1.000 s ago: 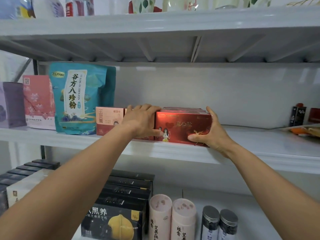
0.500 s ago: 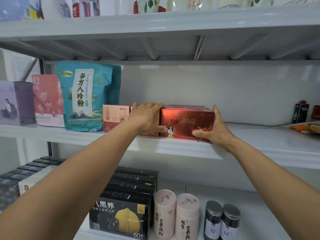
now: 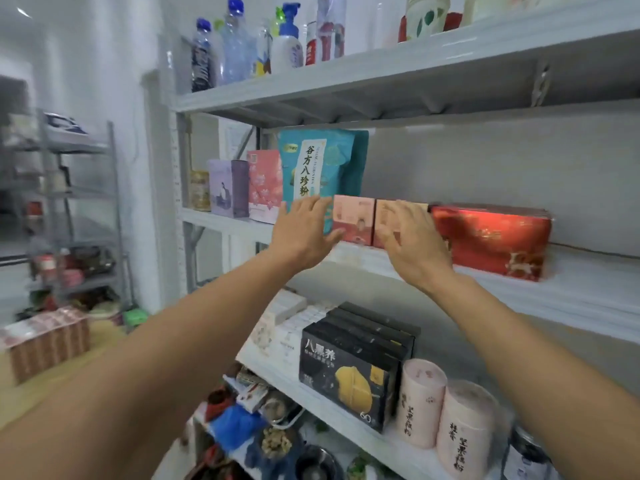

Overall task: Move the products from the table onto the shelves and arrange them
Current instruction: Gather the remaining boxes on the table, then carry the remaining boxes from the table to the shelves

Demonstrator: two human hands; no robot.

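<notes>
The red boxes [image 3: 491, 239] stand in a row on the middle shelf [image 3: 571, 292], free of both hands. My left hand [image 3: 304, 230] hovers in front of the shelf with fingers spread, holding nothing. My right hand [image 3: 412, 237] is also open, in front of two small pink boxes [image 3: 353, 220], just left of the red boxes. A teal pouch [image 3: 318, 164] stands behind my left hand. At the far left a stack of pink-red packs [image 3: 45, 337] lies on a tan table [image 3: 62, 382].
The top shelf [image 3: 311, 84] carries bottles. The lower shelf holds black boxes [image 3: 349, 368], pink cylinders [image 3: 443, 410] and white boxes. A purple box [image 3: 227, 188] and a pink box stand left of the pouch. A second grey rack [image 3: 79, 209] stands at the far left.
Both hands have let go of the red boxes and pulled back, open. The view has swung left, bringing the table and the second rack into sight.
</notes>
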